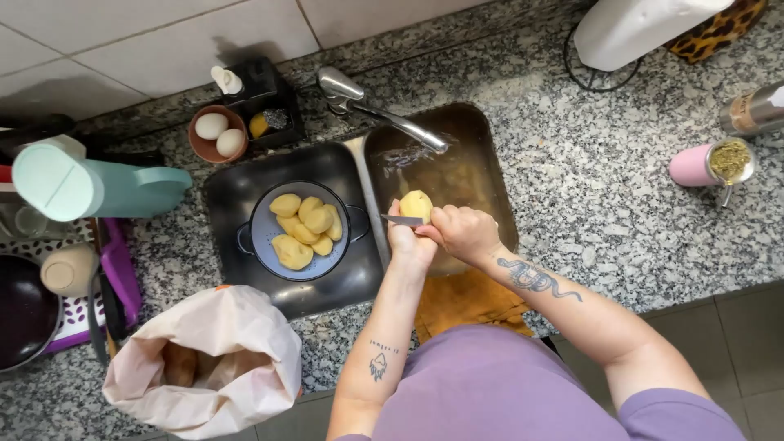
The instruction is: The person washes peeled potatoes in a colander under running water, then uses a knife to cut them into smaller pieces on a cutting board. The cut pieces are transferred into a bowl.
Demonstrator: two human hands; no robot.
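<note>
Peeling step in hand, as I judge it: my left hand (408, 241) has its fingers closed around a mostly peeled potato (416, 204), held up over the right basin of the sink (482, 139), just below the tap spout (408, 126). My right hand (461, 233) has its fingers wrapped tight on a small knife (402, 220); the blade points left across my left fingers and lies against the potato's lower side. How much skin is left on the far side I can't tell. Left of my left hand, in the other basin, a blue-grey colander (265, 233) holds several peeled potatoes (302, 229). Below-left of it on the counter (588, 188) sits an open paper bag (204, 367) with unpeeled potatoes inside. Up-left of my hands, a small bowl with two eggs (219, 133). Next move, my guess: turn the potato in my left fingers, check for remaining skin, keep the blade shallow and away from my thumb, then it goes left into the colander.
</note>
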